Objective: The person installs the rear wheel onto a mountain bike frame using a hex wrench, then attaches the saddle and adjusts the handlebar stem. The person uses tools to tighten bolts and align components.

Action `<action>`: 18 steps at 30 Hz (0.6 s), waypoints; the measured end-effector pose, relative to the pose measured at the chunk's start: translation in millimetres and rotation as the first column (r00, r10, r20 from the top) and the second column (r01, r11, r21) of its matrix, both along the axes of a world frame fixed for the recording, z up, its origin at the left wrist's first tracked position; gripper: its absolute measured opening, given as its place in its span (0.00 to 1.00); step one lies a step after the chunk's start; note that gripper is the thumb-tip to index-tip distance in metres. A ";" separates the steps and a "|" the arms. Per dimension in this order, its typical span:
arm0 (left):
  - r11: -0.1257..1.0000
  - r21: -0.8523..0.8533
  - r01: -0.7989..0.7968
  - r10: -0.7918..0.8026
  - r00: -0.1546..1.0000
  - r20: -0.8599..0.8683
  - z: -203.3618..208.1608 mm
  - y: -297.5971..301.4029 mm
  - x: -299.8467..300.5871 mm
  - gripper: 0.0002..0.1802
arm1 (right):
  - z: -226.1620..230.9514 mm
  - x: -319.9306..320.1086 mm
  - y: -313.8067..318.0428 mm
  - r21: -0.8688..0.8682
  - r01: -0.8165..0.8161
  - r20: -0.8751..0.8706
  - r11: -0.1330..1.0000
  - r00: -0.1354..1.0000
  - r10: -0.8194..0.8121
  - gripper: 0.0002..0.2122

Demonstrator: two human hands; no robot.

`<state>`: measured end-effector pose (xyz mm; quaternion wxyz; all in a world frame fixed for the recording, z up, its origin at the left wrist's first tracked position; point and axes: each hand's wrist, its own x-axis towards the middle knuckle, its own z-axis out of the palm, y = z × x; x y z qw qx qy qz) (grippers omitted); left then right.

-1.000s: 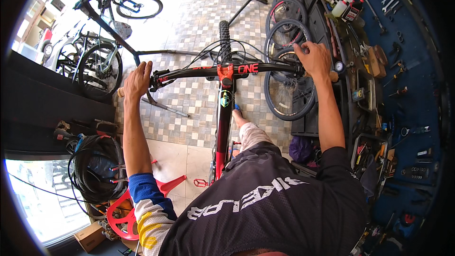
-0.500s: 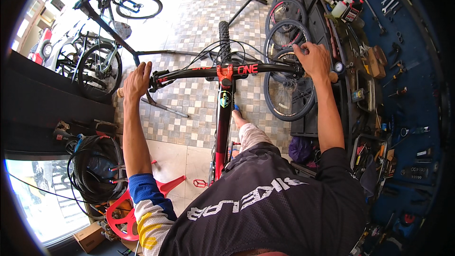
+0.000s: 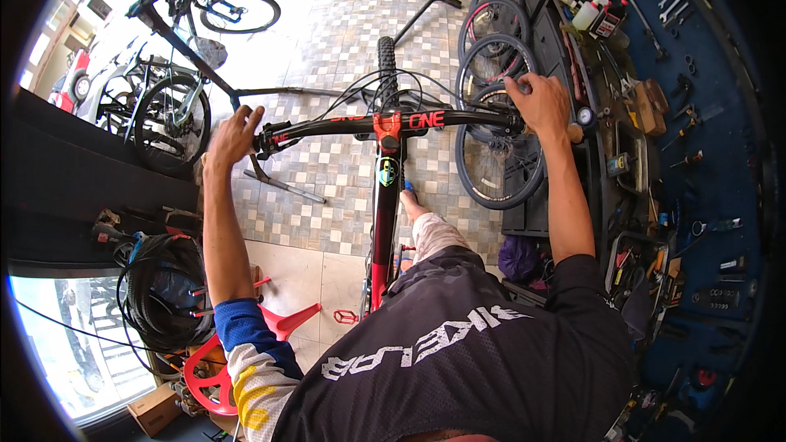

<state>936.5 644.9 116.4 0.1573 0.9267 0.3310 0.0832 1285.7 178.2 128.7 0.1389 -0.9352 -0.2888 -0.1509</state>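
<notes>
A black handlebar with red lettering (image 3: 336, 125) runs crosswise in front of me, held by an orange-red stem (image 3: 388, 128). My left hand (image 3: 232, 137) is closed over the bar's left end and hides the grip there. At the other end my right hand (image 3: 544, 105) is curled round the right grip, thumb and forefinger close together on top. The tan end of the right grip (image 3: 576, 133) shows past the palm. Below the stem the black and red frame (image 3: 385, 229) comes toward my body. Brake levers and cables sit by both hands; the knobby front wheel (image 3: 387, 57) points ahead.
Several loose wheels (image 3: 499, 155) lean against a dark cabinet on the right, beside a bench crowded with tools. A metal repair stand (image 3: 205, 65) and parked bikes are at the left. Coiled tyres (image 3: 164, 295) and a red stool (image 3: 214, 381) stand near my left elbow.
My left hand has shifted slightly outward to the left, with its wrist and forearm, and now covers the grip's end. My right hand stays nearly still.
</notes>
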 end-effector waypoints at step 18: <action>0.951 0.303 -0.061 -0.073 0.909 0.411 11.8 -7.7 24.8 0.29 | -0.9 -0.9 -5.3 -0.015 0.036 -0.049 0.999 0.998 -0.036 0.24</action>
